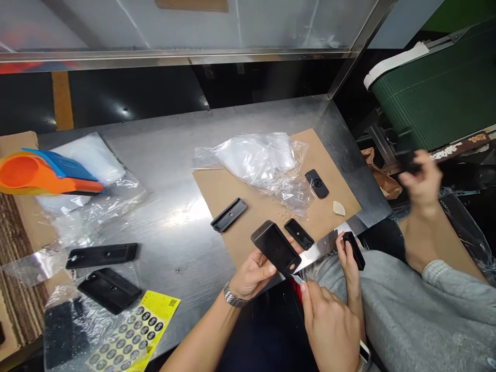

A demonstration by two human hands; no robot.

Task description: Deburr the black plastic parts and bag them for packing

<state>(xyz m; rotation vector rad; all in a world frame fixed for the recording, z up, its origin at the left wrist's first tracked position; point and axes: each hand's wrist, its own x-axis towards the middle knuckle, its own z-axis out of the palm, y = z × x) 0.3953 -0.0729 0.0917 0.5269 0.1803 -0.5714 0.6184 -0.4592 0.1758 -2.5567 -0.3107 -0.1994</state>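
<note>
Head view: wearer's hands (251, 276) hold a rectangular black-plastic case (274, 245) and blade (297, 279).

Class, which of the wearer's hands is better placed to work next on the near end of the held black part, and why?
Probably the right hand: it holds a thin tool close to that end of the black part. The left hand is occupied supporting the part.

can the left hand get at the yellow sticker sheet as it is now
Probably not to grip it: the left hand is holding a black part. The way to the yellow sticker sheet looks free, though, across the metal tabletop.
</note>
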